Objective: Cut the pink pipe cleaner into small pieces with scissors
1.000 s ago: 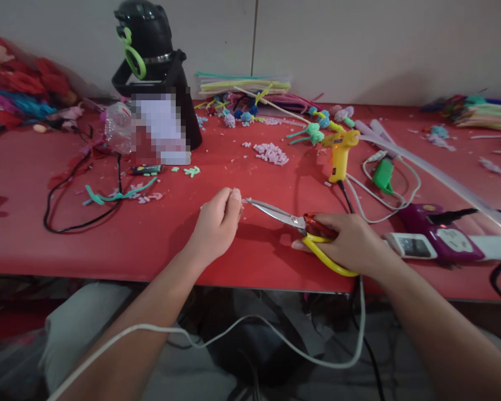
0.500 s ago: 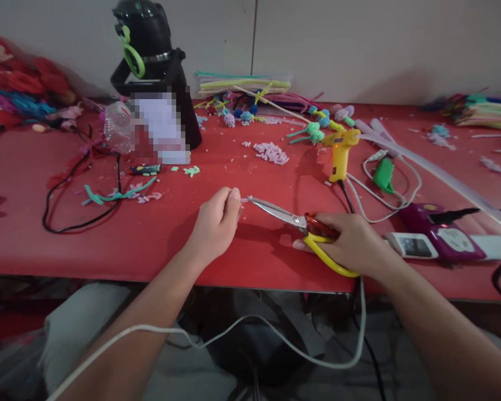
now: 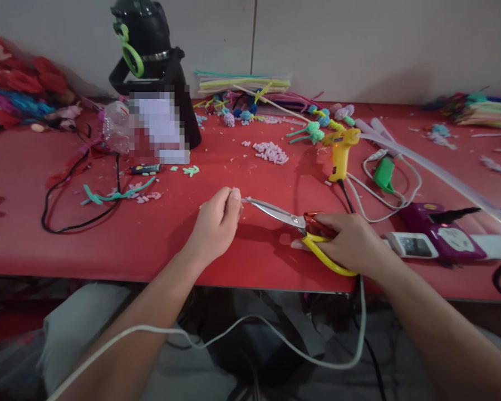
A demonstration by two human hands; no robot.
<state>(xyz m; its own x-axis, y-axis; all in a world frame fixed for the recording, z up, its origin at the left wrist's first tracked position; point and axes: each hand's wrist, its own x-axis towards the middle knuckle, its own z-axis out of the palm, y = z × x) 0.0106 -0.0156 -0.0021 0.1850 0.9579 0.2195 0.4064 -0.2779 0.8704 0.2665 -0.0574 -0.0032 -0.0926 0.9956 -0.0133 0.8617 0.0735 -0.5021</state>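
Over the front of the red table, my left hand (image 3: 217, 223) is closed in a pinch on a thin pale pink pipe cleaner (image 3: 245, 200), of which only a short end pokes out past the thumb. My right hand (image 3: 350, 239) grips a pair of scissors (image 3: 278, 213) by its yellow and red handles. Its blades point left, nearly closed, and their tips meet the protruding pink end. Behind my hands lies a small heap of short pale pink cut pieces (image 3: 271, 153).
A yellow hot glue gun (image 3: 339, 156) stands at the back right, near a purple power strip (image 3: 445, 234). A large black flask (image 3: 187, 111) is at the back left. Bundled pipe cleaners (image 3: 244, 84) lie against the wall. A white cable (image 3: 271, 328) hangs across my lap.
The scissors have shifted slightly left, their tips closer to my left fingers, and less of the pink end shows. My left hand is almost still.
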